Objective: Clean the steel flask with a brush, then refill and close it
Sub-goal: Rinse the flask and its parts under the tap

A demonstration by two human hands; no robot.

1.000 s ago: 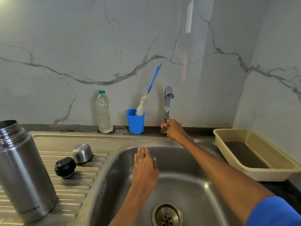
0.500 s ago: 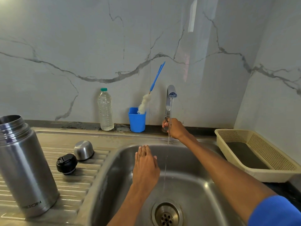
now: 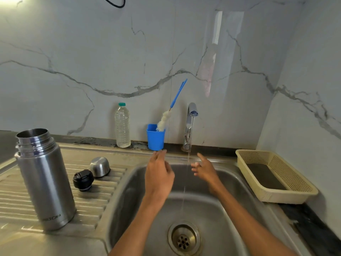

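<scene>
Nearest, well off to the left on the ribbed drainboard: steel flask, upright, mouth open, with black stopper and steel cap beside it. Over the sink, left hand raised, fingers loosely spread, gripping nothing; right hand likewise spread and empty, on the far side of a thin stream from the tap. Just beyond the left fingertips, blue cup with the brush, handle slanting up and right. Probably next: reach for brush, left hand nearer.
</scene>
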